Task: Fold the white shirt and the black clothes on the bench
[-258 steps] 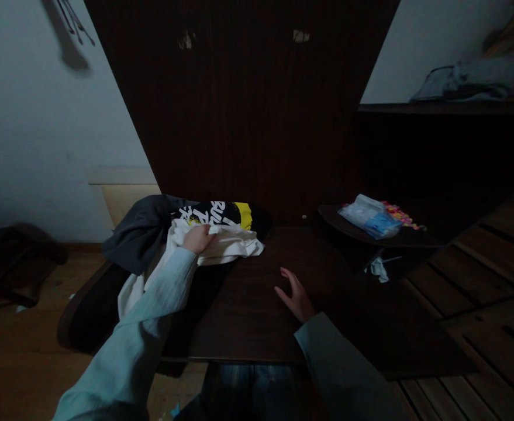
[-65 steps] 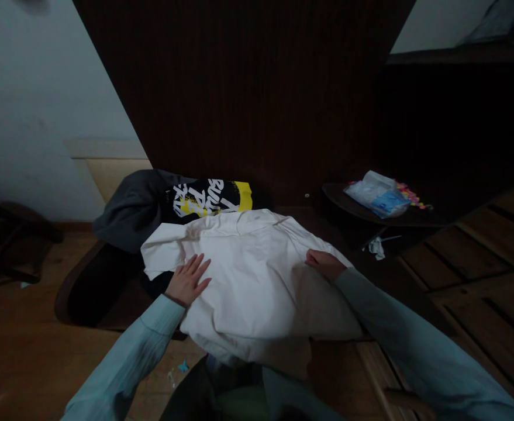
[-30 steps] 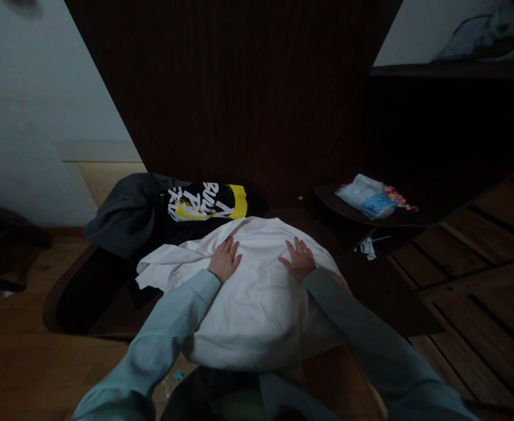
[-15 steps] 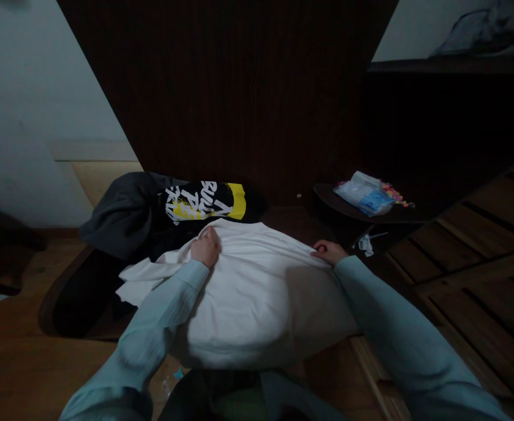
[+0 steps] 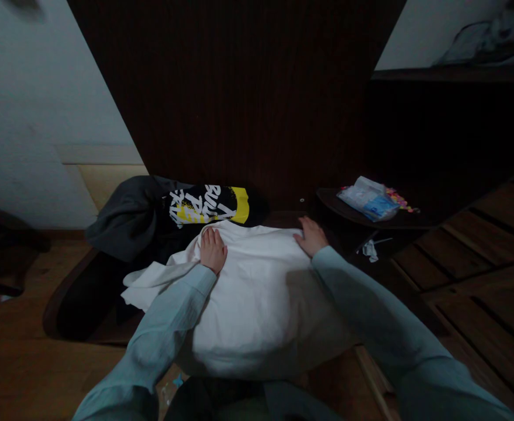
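A white piece of cloth [image 5: 248, 298], which looks like a garment, lies spread over the front of a dark wooden surface and hangs toward my lap. Flat on its upper left part rests my left hand [image 5: 213, 250], fingers stretched out. Over at the cloth's far right edge, my right hand [image 5: 311, 236] lies with its fingers spread, touching the fabric. A bunched fold of the cloth sticks out to the left, beneath my left forearm.
Behind the cloth sit a black bag with white and yellow print [image 5: 208, 204] and a dark grey bundle of fabric [image 5: 123, 216]. A plastic packet [image 5: 368, 199] lies on a small shelf at right. A tall dark panel [image 5: 239, 105] rises behind.
My right hand has let go of the cloth's right edge and moved left, now lying spread on it. My left fingers have straightened from a grip to lie flat. The cloth looks smoother.
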### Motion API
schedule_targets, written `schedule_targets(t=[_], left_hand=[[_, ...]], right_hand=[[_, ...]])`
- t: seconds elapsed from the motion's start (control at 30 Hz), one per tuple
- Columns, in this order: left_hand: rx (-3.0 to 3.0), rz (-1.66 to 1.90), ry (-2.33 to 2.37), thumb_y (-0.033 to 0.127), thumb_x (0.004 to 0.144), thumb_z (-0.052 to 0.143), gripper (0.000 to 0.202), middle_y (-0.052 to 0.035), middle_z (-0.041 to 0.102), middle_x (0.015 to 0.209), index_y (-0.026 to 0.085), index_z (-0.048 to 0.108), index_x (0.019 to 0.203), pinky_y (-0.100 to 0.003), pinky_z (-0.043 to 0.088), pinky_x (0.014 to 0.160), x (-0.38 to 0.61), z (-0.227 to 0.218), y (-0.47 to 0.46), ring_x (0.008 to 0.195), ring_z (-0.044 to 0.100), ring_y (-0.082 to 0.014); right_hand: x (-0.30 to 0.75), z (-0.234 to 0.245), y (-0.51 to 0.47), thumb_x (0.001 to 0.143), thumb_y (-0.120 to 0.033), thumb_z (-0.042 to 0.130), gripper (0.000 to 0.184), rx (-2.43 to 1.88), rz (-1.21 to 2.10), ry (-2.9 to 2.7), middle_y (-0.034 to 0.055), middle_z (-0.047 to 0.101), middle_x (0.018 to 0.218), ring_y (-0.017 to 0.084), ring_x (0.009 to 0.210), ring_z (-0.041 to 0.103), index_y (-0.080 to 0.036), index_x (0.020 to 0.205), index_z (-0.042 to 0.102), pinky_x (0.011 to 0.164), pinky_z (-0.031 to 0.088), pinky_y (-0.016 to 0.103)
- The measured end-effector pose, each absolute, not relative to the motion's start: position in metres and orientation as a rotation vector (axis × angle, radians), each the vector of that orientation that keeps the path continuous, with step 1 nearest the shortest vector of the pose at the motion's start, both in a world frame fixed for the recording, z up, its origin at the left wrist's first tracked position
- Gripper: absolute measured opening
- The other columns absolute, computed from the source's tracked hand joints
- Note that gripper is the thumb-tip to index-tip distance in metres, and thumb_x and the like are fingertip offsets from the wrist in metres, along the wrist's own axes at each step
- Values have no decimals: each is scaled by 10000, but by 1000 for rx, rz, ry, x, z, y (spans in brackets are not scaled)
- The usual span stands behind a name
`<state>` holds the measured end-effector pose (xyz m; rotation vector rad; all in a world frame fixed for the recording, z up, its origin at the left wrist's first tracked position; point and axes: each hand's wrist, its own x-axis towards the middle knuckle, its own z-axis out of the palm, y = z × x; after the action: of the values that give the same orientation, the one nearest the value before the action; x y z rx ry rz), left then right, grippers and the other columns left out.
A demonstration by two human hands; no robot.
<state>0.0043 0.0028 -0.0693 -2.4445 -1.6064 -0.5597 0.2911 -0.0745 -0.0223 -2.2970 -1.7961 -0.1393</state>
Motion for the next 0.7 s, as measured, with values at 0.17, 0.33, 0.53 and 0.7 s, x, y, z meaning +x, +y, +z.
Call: schedule_targets(t=[0.17,0.33,0.53,0.7], left_hand=[[-2803,-433,-1303,155,811,351,386,-192,441,1255,52,454,1168,-397,316,982,3,-71,-7,1188,377,-257],[-2827,-334,-1446,399,797,442,527,-202,359,1324,99,421,1230,-497,292,965,-1,-83,-24,1235,292,-343],[-2725,-461,-1657,473,731,512,632,-234,371,1298,48,447,1195,-436,310,972,-13,-80,-6,1218,319,-340],[-2673,-556,-1561,234,781,416,335,-132,541,1135,118,545,1068,-325,390,902,-47,-64,18,1058,485,-226]], right_hand=[[232,-69,-91,830,-387,365,509,-2151,159,-2120,92,250,1410,253,1292,207,-190,1298,348,1024,206,434],[229,-87,-113,838,-488,301,537,-2214,90,-2091,73,184,1432,255,1309,143,-250,1320,310,1021,156,484],[274,-86,-112,768,-629,306,714,-2595,147,-1781,136,163,1430,286,1306,134,-217,1348,247,1001,169,508],[298,-79,-101,824,-563,235,637,-2709,163,-1743,115,128,1441,231,1320,96,-230,1364,176,1010,158,484]])
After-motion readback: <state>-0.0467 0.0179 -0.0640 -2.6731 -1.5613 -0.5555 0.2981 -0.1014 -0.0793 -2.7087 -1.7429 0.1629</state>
